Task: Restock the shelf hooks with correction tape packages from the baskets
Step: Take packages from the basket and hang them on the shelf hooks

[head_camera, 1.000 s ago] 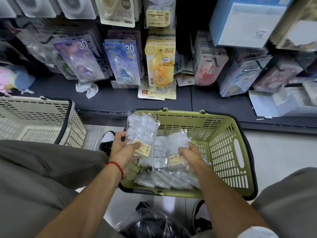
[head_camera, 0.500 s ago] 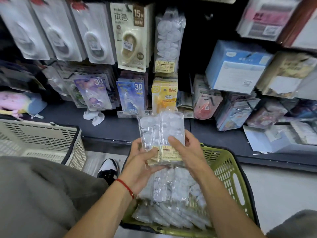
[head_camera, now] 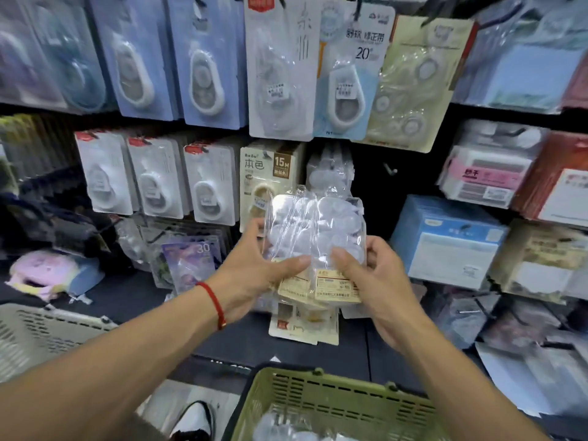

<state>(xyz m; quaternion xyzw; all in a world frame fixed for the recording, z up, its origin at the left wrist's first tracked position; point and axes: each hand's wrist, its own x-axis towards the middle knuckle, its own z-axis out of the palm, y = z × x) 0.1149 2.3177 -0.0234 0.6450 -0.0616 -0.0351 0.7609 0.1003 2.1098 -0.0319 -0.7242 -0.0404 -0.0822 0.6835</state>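
From the head camera, both hands are gripping clear correction tape packages (head_camera: 313, 237) raised before the hanging shelf stock. The left hand (head_camera: 254, 268) is clasping their left side, the right hand (head_camera: 369, 275) pinching the lower right corner. The green basket (head_camera: 334, 405) is sitting near, below them.

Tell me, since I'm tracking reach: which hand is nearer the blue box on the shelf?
Right. The right hand grips the clear packs just left of the blue box; the left hand holds them from their far side.
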